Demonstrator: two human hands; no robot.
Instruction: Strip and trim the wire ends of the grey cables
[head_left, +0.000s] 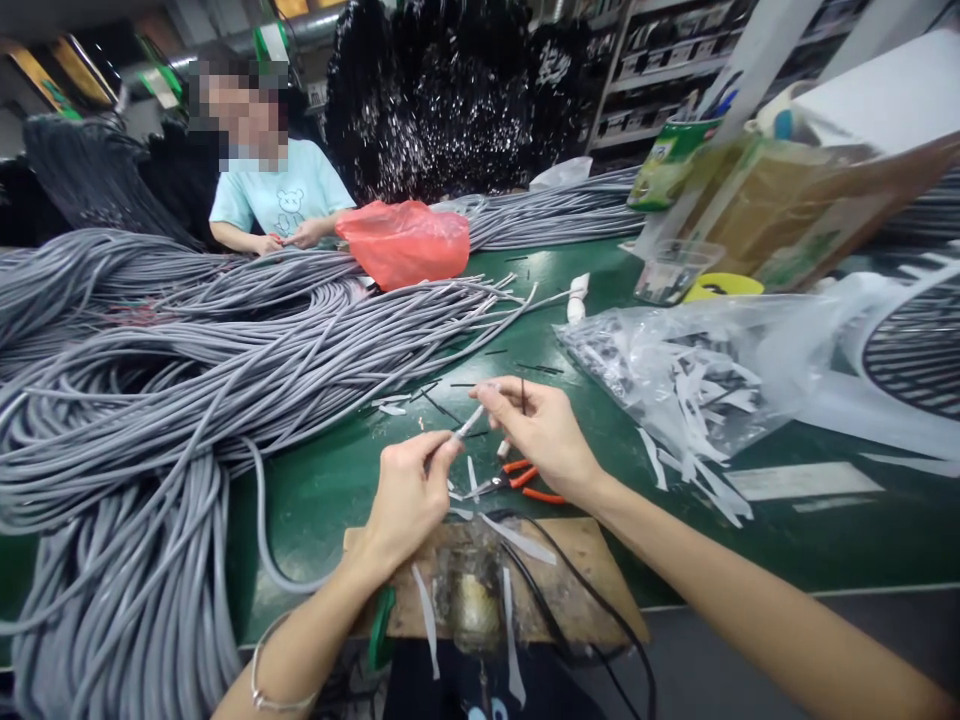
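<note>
Between my two hands runs the pale end of a cable, slanting up to the right. My left hand is closed around its lower part, thumb against the fingers. At the upper end, my right hand pinches it with thumb and forefinger. A thin dark strand stands up by my right fingers; whether they hold it I cannot tell. Below my hands lie cutters with orange handles and white strips. A wooden board with a taped, worn device sits at the table's near edge.
Long bundles of grey cable cover the left side. At right are a clear plastic bag of white strips, a cup, a yellow roll and a fan. A co-worker sits opposite, behind a red bag.
</note>
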